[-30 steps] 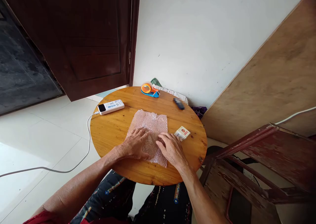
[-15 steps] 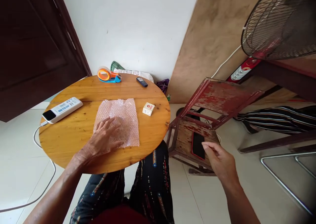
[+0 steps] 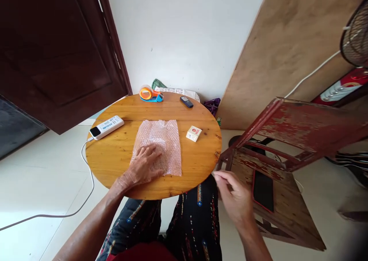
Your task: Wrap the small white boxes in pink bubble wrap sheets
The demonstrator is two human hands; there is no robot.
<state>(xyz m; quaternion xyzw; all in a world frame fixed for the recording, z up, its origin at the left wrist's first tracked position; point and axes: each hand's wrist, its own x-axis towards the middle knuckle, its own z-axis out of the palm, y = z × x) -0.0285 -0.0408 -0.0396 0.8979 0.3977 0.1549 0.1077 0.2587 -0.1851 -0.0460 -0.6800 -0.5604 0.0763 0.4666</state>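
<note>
My left hand [image 3: 145, 166] lies with fingers spread on a pinkish sheet of bubble wrap [image 3: 169, 138], flat on the round wooden table [image 3: 106, 165]. Off the table's right front edge, my right hand [image 3: 234, 194] hangs in the air, thumb and fingertips pressed together; whatever it may hold is too small to make out. A small cream box [image 3: 193, 133] stands to the right of the wrap. Behind the wrap are an orange and blue tape dispenser [image 3: 151, 94] and a small dark device [image 3: 186, 102].
A white device [image 3: 107, 127] with a cable sits at the table's left. To the right, a worn red chair [image 3: 290, 211] bears a phone [image 3: 263, 191]. A dark door [image 3: 71, 54] is at the left, a fan [image 3: 356, 38] at the upper right.
The view has turned left. My right hand has moved from beside the phone on the chair towards the table's right front edge. My left hand stays on the bubble wrap.
</note>
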